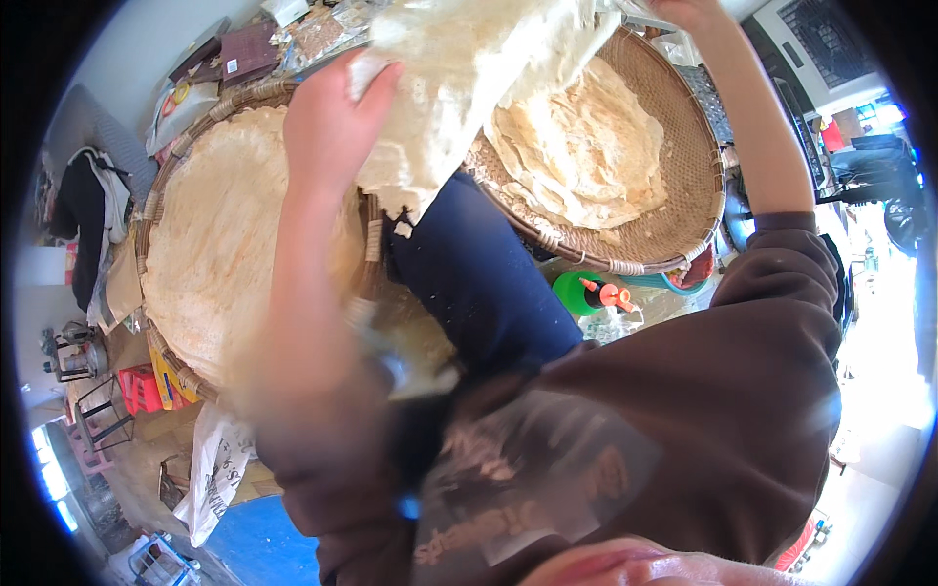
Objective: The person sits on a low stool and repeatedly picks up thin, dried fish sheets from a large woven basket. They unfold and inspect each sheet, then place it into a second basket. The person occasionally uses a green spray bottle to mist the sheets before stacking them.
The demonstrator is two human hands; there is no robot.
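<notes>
My left hand (pixel 333 121) pinches the edge of a thin, pale, flexible sheet (pixel 440 95) between thumb and fingers. My right hand (pixel 685 10), partly cut off by the top of the view, grips the sheet's far corner. Raised between both hands, the sheet hangs with a ragged lower edge over my dark blue trouser leg (pixel 484 271). Below my left forearm, a round woven tray (pixel 220 110) carries a wide layer of similar pale sheets (pixel 212 242). A second woven tray (pixel 689 168) at the right bears a smaller crumpled stack (pixel 586 146).
A green spray bottle (pixel 577 293) with an orange nozzle stands beside the right tray. A white plastic bag (pixel 216 469) bearing writing hangs at lower left, near a red box (pixel 139 388). Packets and a dark red box (pixel 249 53) lie beyond the left tray.
</notes>
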